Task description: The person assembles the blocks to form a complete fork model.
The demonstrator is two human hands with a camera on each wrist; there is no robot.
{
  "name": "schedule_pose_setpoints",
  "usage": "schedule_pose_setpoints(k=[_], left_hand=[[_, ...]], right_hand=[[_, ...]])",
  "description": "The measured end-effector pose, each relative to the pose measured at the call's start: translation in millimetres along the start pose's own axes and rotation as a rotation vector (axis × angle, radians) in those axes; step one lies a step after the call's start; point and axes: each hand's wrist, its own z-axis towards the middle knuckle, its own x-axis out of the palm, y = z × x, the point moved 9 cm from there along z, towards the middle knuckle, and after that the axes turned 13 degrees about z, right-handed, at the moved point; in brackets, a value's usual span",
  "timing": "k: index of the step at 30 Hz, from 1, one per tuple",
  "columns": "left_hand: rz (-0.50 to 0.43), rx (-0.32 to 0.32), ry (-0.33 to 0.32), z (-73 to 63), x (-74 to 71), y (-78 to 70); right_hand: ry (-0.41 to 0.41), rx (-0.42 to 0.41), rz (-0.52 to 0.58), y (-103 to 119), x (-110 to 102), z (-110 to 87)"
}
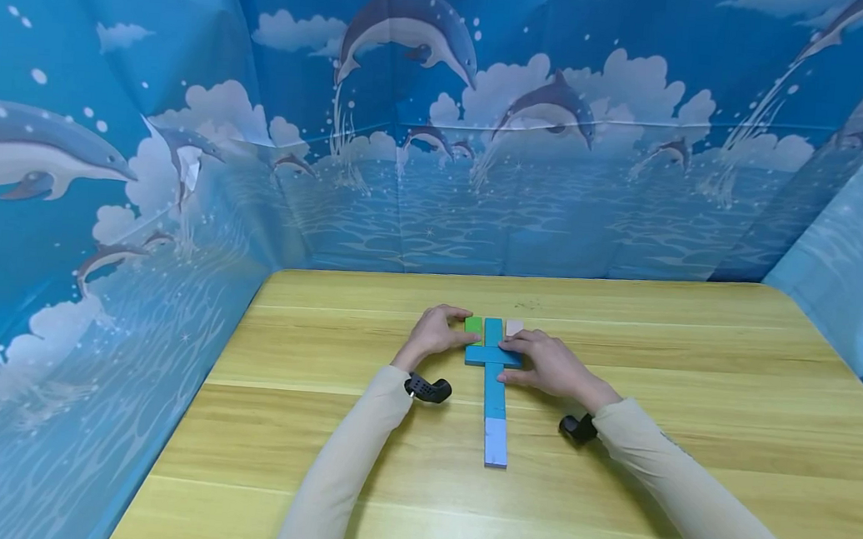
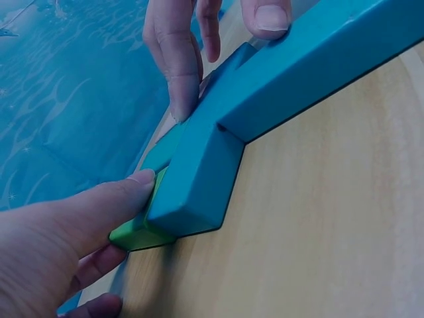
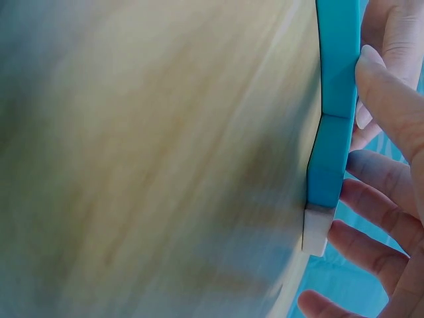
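Flat blocks form a cross-like shape on the table. My left hand [image 1: 435,332] pinches the green block [image 2: 142,232] at the left, with the thumb on its near end and a finger at its far end. Beside that stands an upright blue block [image 1: 493,332], then a pale pinkish block [image 3: 318,230] on the right. Across them below runs a blue crosspiece [image 1: 480,355]. A long blue stem [image 1: 494,395] leads down to a lavender block [image 1: 495,443]. My right hand [image 1: 551,365] rests at the right side, its thumb touching the stem and its fingertips at the crosspiece and pale block.
The blocks lie on a wood-grain table [image 1: 611,499]. Behind and to the left hangs a blue dolphin-print cloth [image 1: 436,203], meeting the table's far edge. Black wrist cameras [image 1: 429,389] sit on both wrists, close above the tabletop.
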Motion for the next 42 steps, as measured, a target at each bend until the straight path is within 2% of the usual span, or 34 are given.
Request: schedule_pose_setpoints(k=[30, 33, 39, 42], left_hand=[[0.029, 0.002, 0.004, -3.6, -0.9, -1.1], [-0.005, 0.01, 0.004, -3.8, -1.1, -1.4], [-0.13, 0.01, -0.021, -2.2, -2.1, 2.6], [-0.147, 0.002, -0.028, -1.8, -2.3, 4.8]], right_hand=[[0.003, -0.007, 0.007, 3.2, 0.3, -0.8], [0.006, -0.008, 0.01, 2.1, 0.5, -0.8], [0.007, -0.01, 0.018, 1.0, 0.1, 0.2], [0.007, -0.003, 0.016, 1.0, 0.0, 0.7]])
